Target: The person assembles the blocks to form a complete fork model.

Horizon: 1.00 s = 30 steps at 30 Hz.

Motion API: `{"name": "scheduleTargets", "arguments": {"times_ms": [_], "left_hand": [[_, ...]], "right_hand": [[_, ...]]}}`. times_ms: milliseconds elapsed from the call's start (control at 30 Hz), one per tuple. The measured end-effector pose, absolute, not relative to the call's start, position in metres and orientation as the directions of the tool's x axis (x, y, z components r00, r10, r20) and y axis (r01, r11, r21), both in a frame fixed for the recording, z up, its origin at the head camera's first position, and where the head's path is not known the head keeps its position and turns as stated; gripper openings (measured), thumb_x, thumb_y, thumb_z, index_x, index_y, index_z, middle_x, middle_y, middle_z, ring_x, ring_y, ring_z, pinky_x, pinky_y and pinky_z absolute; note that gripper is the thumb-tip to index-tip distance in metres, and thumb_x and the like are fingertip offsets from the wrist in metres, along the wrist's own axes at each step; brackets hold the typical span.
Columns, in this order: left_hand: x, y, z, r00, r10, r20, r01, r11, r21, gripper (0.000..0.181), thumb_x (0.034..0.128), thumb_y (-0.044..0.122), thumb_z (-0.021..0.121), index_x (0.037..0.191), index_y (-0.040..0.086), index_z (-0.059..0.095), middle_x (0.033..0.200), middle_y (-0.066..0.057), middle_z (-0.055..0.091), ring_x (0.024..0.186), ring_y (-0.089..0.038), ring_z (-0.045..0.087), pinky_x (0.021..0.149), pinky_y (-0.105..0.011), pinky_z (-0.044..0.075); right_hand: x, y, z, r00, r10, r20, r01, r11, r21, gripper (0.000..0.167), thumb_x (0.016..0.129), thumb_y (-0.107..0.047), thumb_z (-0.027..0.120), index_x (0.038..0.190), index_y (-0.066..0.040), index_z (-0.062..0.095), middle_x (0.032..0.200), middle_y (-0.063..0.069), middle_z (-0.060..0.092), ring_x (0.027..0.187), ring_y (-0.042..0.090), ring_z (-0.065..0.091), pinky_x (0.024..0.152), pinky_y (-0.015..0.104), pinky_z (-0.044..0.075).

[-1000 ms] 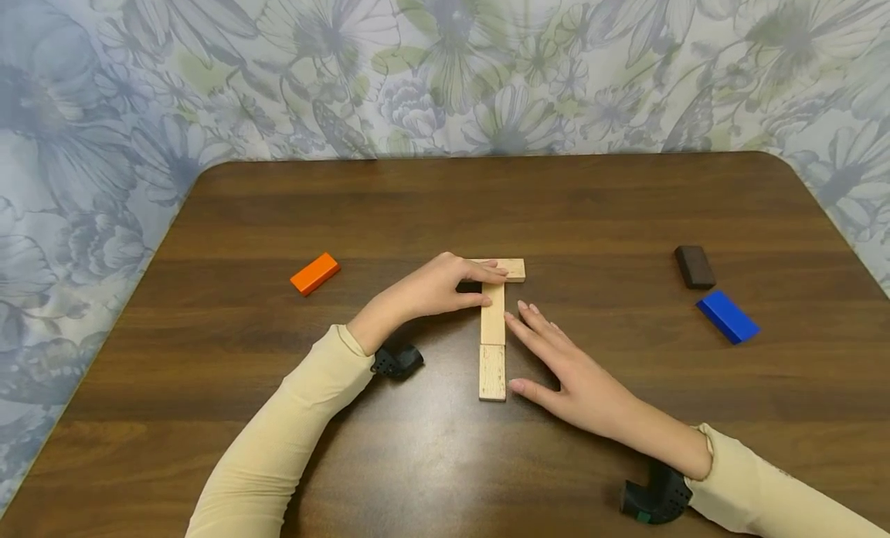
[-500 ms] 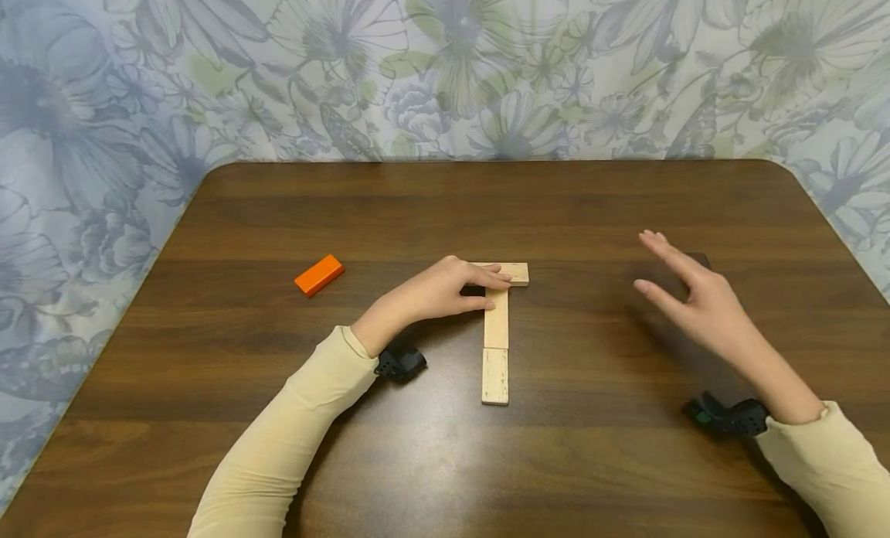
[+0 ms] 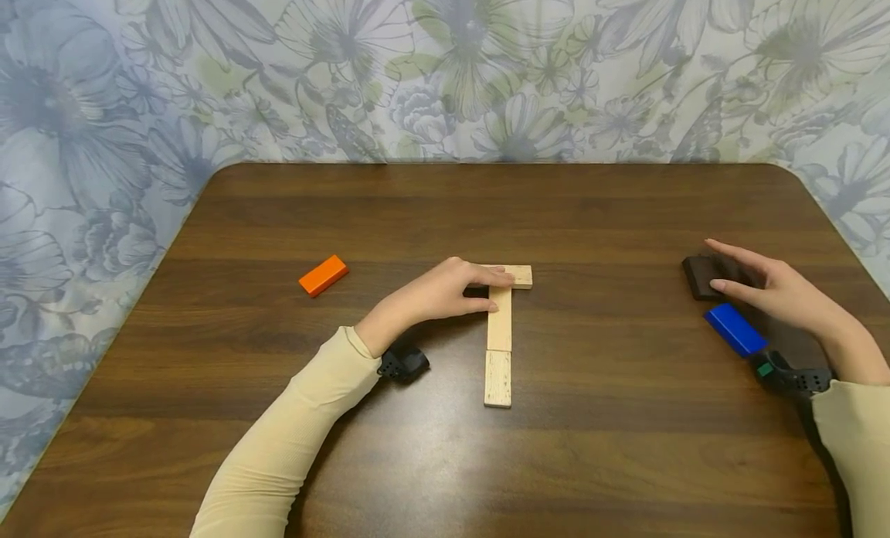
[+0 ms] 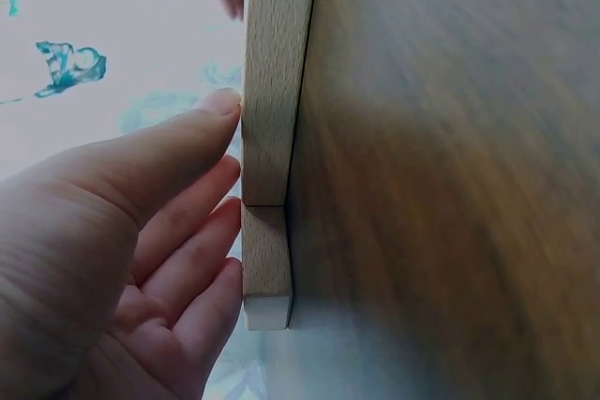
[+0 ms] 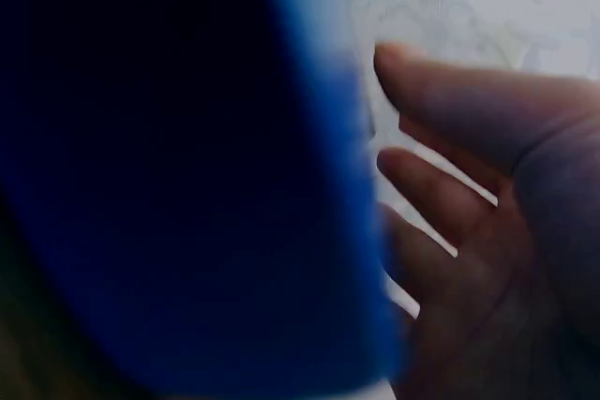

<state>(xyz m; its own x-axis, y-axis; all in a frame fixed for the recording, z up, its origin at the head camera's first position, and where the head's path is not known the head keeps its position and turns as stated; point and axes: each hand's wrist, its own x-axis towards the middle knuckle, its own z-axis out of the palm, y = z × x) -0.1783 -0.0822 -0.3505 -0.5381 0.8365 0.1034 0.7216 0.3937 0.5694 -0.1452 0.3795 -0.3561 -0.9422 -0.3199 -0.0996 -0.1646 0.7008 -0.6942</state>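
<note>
Three pale wooden blocks (image 3: 499, 333) form a T at the fingers of the left hand (image 3: 434, 291). Those fingers are extended and relaxed, resting against the wood: in the head view the fingertips lie over the crosspiece (image 3: 521, 277) and the thumb over the upper stem block (image 3: 500, 321). The lower stem block (image 3: 497, 379) sits end to end with it, on the near side of that thumb. In the left wrist view the thumb tip meets the longer pale piece, and the lower fingertips line up beside the shorter one past the seam.

The fingers of the right hand (image 3: 786, 294) are loosely bent and well parted from the thumb, around the dark block (image 3: 698, 277). The thumb tip overlaps it and the index finger stretches toward its far edge; I cannot tell whether either touches. The blue block (image 3: 735, 329) lies on the near side of the right thumb; in the right wrist view it looms blurred to the left of the fingers. The orange block (image 3: 324, 275) lies well apart, left of the left fingers. All the blocks rest on the brown bench (image 3: 598, 445), with a floral wall (image 3: 445, 82) beyond both sets of fingers.
</note>
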Motion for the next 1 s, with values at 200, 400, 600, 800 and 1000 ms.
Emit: {"name": "scheduleTargets", "arguments": {"times_ms": [200, 400, 600, 800, 1000], "left_hand": [[-0.178, -0.082, -0.35, -0.538, 0.838, 0.093, 0.72, 0.399, 0.568, 0.043, 0.0882, 0.017, 0.067, 0.129, 0.004, 0.058, 0.131, -0.006, 0.053, 0.124, -0.013, 0.044, 0.1, -0.021, 0.03], [-0.18, -0.081, -0.35, -0.532, 0.841, 0.104, 0.726, 0.389, 0.567, 0.043, 0.0879, 0.017, 0.068, 0.128, 0.004, 0.058, 0.13, -0.006, 0.053, 0.125, -0.013, 0.043, 0.101, -0.021, 0.029], [-0.18, -0.081, -0.348, -0.525, 0.844, 0.111, 0.732, 0.381, 0.565, 0.042, 0.088, 0.016, 0.068, 0.127, 0.004, 0.059, 0.13, -0.006, 0.054, 0.125, -0.013, 0.043, 0.101, -0.021, 0.03], [-0.18, -0.082, -0.349, -0.523, 0.845, 0.11, 0.728, 0.377, 0.573, 0.041, 0.0884, 0.016, 0.067, 0.127, 0.004, 0.059, 0.13, -0.006, 0.054, 0.125, -0.013, 0.043, 0.101, -0.021, 0.03], [-0.18, -0.083, -0.349, -0.532, 0.84, 0.104, 0.723, 0.387, 0.572, 0.042, 0.0881, 0.017, 0.067, 0.127, 0.004, 0.059, 0.131, -0.006, 0.053, 0.125, -0.014, 0.043, 0.101, -0.021, 0.029]], "right_hand": [[-0.15, 0.388, -0.361, -0.927, -0.35, -0.137, -0.162, 0.701, -0.695, 0.059, 0.096, -0.014, 0.056, 0.148, -0.013, 0.03, 0.151, 0.019, 0.018, 0.138, 0.02, 0.009, 0.088, 0.003, 0.022], [-0.151, 0.392, -0.361, -0.913, -0.379, -0.152, -0.172, 0.695, -0.698, 0.059, 0.095, -0.014, 0.057, 0.148, -0.015, 0.03, 0.152, 0.018, 0.013, 0.137, 0.003, 0.004, 0.096, 0.008, 0.017], [-0.153, 0.397, -0.361, -0.901, -0.413, -0.136, -0.202, 0.674, -0.711, 0.062, 0.093, -0.006, 0.057, 0.149, -0.014, 0.029, 0.152, 0.018, 0.012, 0.135, -0.001, 0.005, 0.104, 0.018, 0.012], [-0.155, 0.397, -0.362, -0.912, -0.394, -0.115, -0.211, 0.692, -0.69, 0.061, 0.093, -0.009, 0.059, 0.148, -0.014, 0.032, 0.151, 0.017, 0.017, 0.132, -0.006, 0.011, 0.087, 0.0, 0.018], [-0.155, 0.393, -0.364, -0.944, -0.313, -0.109, -0.16, 0.718, -0.678, 0.064, 0.092, -0.018, 0.063, 0.148, -0.02, 0.032, 0.15, 0.009, 0.025, 0.125, -0.01, 0.018, 0.092, 0.004, 0.019]]}}
